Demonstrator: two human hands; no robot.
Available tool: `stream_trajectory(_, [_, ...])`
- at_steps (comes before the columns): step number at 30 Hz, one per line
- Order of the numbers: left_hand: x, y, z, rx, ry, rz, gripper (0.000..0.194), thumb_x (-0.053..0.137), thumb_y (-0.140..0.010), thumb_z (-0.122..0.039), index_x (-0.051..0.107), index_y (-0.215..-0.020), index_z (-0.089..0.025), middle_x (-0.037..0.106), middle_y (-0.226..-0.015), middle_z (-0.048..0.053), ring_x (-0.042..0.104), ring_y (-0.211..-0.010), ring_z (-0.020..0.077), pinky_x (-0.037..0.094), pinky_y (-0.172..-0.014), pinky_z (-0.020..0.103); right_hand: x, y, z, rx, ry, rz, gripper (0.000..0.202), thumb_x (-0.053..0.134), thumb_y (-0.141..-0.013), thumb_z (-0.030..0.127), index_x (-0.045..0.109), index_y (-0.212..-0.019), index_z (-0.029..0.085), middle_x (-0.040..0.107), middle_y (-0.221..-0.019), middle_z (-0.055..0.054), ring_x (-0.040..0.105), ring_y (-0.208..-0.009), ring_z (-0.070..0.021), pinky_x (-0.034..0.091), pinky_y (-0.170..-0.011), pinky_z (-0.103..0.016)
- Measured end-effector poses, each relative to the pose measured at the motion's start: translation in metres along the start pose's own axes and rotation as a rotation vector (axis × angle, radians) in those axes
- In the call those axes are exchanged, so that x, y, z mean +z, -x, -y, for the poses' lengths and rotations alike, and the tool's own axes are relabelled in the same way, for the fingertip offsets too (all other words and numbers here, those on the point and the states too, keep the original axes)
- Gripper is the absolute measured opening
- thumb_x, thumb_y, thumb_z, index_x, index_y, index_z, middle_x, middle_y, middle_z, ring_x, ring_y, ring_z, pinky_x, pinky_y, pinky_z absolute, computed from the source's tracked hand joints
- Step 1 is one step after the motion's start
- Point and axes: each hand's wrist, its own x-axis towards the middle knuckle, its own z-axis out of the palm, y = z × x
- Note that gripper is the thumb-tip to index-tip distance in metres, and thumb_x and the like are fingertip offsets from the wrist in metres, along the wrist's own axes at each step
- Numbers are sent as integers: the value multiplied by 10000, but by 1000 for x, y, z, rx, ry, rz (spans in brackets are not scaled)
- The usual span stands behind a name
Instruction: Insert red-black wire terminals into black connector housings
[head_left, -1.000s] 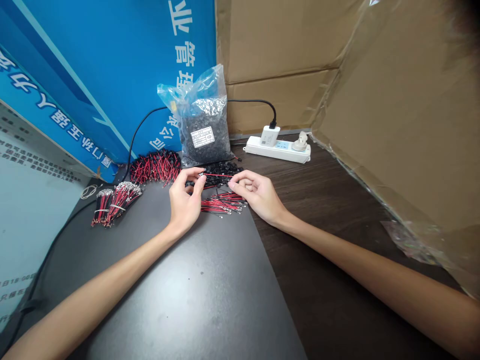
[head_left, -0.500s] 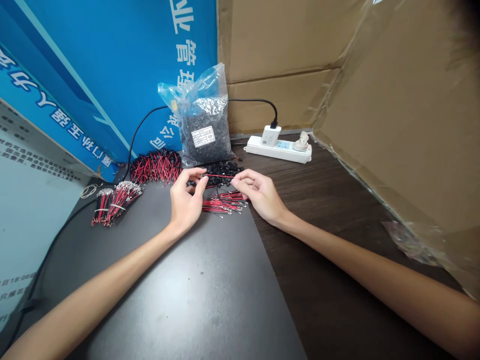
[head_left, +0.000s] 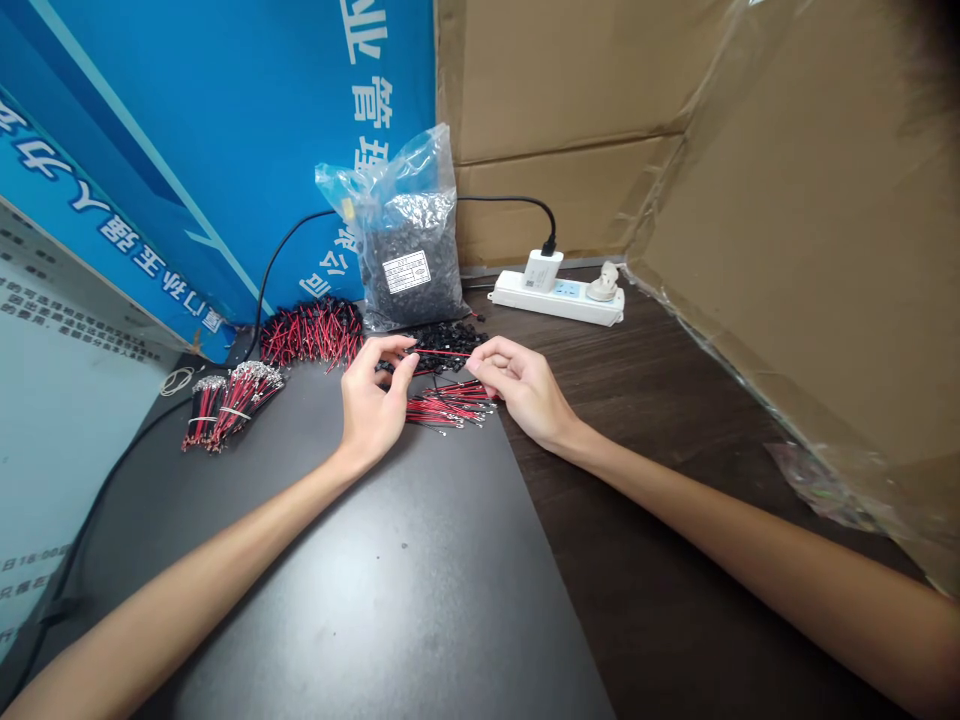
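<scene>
A thin red wire (head_left: 444, 352) stretches level between my two hands. My left hand (head_left: 377, 393) pinches its left end with thumb and forefinger, where a small black connector (head_left: 410, 347) shows partly between the fingertips. The right end is gripped by the thumb and fingers of my right hand (head_left: 521, 390); that tip is hidden. Behind the wire lies a pile of black connectors (head_left: 450, 340). Loose red and black wires (head_left: 450, 405) with metal terminals lie just below, between the hands.
A clear bag of black parts (head_left: 412, 265) stands at the back. Left of it are a heap of red and black wires (head_left: 311, 332) and banded wire bundles (head_left: 232, 405). A white power strip (head_left: 559, 298) sits back right, beside cardboard walls (head_left: 562, 80). The grey tabletop (head_left: 390, 600) stretches in front.
My right hand has shifted very slightly to the right. Both hands keep their pinches, and the wire between them stays stretched out.
</scene>
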Motion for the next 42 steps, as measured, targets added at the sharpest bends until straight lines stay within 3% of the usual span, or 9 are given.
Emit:
stream_trajectory(8, [0,0,0,-4,7,3,105,639,-889,-228,689,-978,-203,693,-956,33,619,-797,139,500,-627,236,0,0,0,12,-29,16,243,674,-823,417,585,-778,196,500,-648,33,426,-585,-115,337,-565,-271])
stream_trajectory(22, [-1,-1,2,-15,-2,-17,119,631,-893,-214,687,-996,-194,695,-973,43,624,-826,141,499,-616,217,2,0,1,50,-107,-112,209,668,-814,382,581,-765,198,436,-537,67,383,-517,-100,280,-516,-256])
stream_trajectory(31, [-3,-2,4,-38,43,-13,153,630,-913,-271,686,-1035,-198,695,-998,54,630,-841,143,505,-629,221,1,-1,-5,20,-116,-135,352,571,-924,515,585,-765,202,450,-536,52,363,-517,-108,273,-523,-265])
stream_trajectory(35, [-18,-24,8,1,44,-89,179,641,-899,-283,684,-1049,-197,691,-956,49,629,-810,143,487,-603,220,2,-1,-5,7,-94,-138,382,566,-926,547,588,-762,202,444,-532,54,369,-516,-111,281,-522,-268])
stream_trajectory(37, [-32,-43,12,9,10,-174,183,630,-891,-265,687,-1051,-199,687,-930,39,612,-741,131,482,-593,229,3,-1,-4,7,-83,-135,395,566,-923,559,590,-757,202,442,-532,53,373,-515,-112,282,-517,-270])
stream_trajectory(39, [-48,-62,17,7,-37,-227,184,636,-856,-221,698,-1028,-198,701,-980,47,633,-814,150,510,-662,252,3,-1,-3,12,-70,-129,406,564,-920,570,592,-752,202,437,-531,54,374,-510,-113,281,-512,-272])
stream_trajectory(42, [-69,-84,26,-63,-104,-167,193,658,-798,-181,714,-982,-179,719,-957,60,655,-860,172,528,-745,291,3,-1,-2,18,-59,-120,416,567,-913,582,594,-745,202,430,-526,55,372,-503,-113,282,-508,-273])
